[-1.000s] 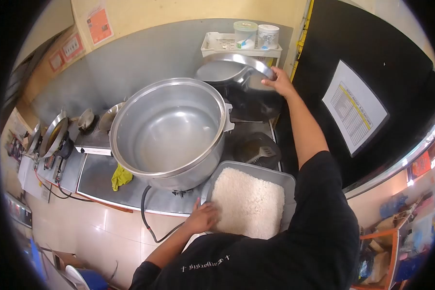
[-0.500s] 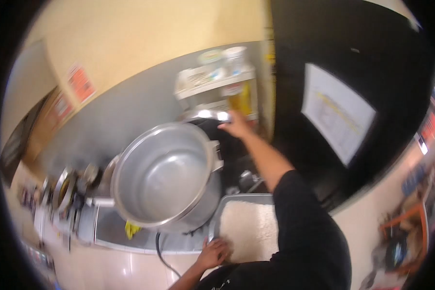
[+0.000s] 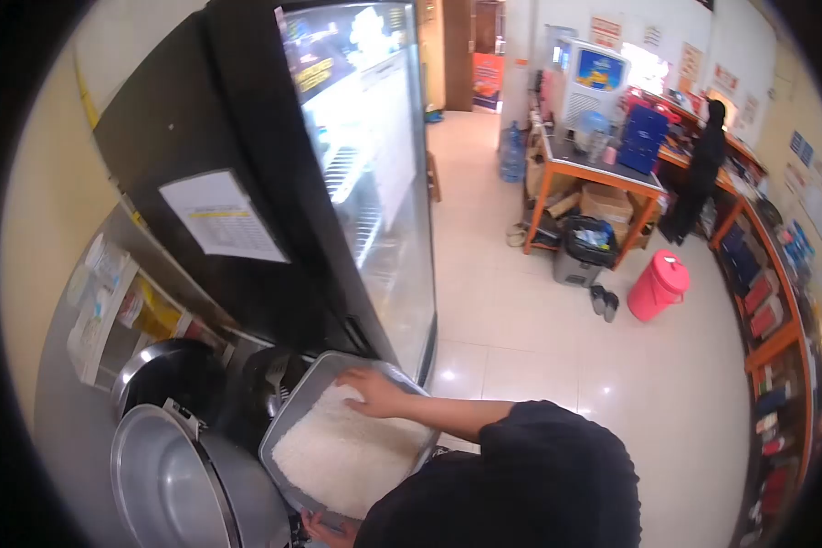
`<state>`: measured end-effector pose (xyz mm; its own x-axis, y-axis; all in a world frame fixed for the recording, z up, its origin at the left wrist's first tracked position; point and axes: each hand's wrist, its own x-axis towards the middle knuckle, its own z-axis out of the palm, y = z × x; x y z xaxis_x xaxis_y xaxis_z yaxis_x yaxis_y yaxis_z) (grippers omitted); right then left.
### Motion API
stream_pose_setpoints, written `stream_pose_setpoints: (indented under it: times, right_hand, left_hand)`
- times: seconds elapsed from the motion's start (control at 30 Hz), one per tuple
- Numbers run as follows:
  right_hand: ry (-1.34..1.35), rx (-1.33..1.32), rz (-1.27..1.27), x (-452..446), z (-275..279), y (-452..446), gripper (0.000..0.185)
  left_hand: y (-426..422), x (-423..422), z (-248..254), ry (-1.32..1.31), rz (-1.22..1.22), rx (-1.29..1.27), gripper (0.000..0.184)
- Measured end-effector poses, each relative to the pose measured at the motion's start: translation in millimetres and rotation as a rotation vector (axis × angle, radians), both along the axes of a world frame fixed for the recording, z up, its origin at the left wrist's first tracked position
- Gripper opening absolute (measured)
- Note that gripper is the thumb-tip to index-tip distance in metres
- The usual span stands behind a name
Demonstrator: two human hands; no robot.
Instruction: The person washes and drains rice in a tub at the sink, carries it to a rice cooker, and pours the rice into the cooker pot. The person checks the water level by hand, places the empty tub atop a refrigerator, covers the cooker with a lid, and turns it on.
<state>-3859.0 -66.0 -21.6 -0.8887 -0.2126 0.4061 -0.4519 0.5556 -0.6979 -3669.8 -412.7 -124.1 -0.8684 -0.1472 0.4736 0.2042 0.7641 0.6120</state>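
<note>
I've got the right hand [image 3: 374, 393] fingers spread over white rice [image 3: 342, 457] in the gray tub [image 3: 312, 384], near its far rim; contact unclear. Left hand [image 3: 324, 528] at the near rim, partly hidden, can't tell its grip. Tub's just beside the aluminum pot [image 3: 247, 484].

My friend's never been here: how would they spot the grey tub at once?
Find the tall black fridge with the glass door. Low in the view, just below it and right of the big round metal pot, sits the grey tub. Its four-cornered shape and fill of pale, rice-like grain, with the person's right hand over it, set it apart.
</note>
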Motion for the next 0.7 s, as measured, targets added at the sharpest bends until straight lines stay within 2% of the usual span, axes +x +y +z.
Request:
stream_pose_setpoints:
  times: [0.03, 0.07, 0.13, 0.2, 0.23, 0.3, 0.37, 0.43, 0.53, 0.7]
  right_hand:
    - [0.060, 0.026, -0.042, 15.5, -6.2, 28.7, 0.044]
    - [0.060, 0.111, -0.134, 33.8, -7.6, 51.1, 0.047]
    - [0.061, 0.200, -0.237, 64.4, -10.5, 78.5, 0.051]
    - [-0.270, 0.187, -0.403, 88.6, -18.0, 87.9, 0.059]
    - [-0.268, 0.184, -0.412, 91.5, -33.5, 87.2, 0.059]
    - [-0.367, -0.130, -0.327, 88.3, -68.7, 86.7, 0.064]
    - [-0.454, -0.171, -0.299, 89.7, -54.2, 79.2, 0.065]
    - [-0.658, -0.116, -0.274, 87.3, -33.4, 77.4, 0.067]
    - [-0.528, -0.067, -0.240, 66.2, -59.5, 79.0, 0.071]
    - [-0.508, -0.106, -0.281, 15.9, -67.3, 71.7, 0.069]
  left_hand:
    - [2.1, -0.2, 5.5, -0.006, -0.026, 0.103, 0.052]
    - [-2.5, -0.7, 9.1, 0.033, -0.037, -0.092, 0.059]
    - [16.3, 2.4, 28.3, 0.056, 0.005, -0.093, 0.061]
    - [31.1, 8.4, 37.4, 0.078, 0.058, -0.099, 0.064]
    - [33.8, 10.2, 38.5, 0.076, 0.062, 0.013, 0.064]
    - [36.0, 10.3, 39.2, 0.062, 0.077, 0.207, 0.064]
    - [32.1, 7.8, 36.9, -0.021, 0.080, 0.296, 0.063]
    - [28.6, 7.8, 32.3, -0.108, 0.080, 0.362, 0.063]
    - [23.4, 9.3, 20.9, -0.231, 0.079, 0.443, 0.062]
    - [13.0, 9.3, 7.3, -0.369, 0.071, 0.520, 0.061]
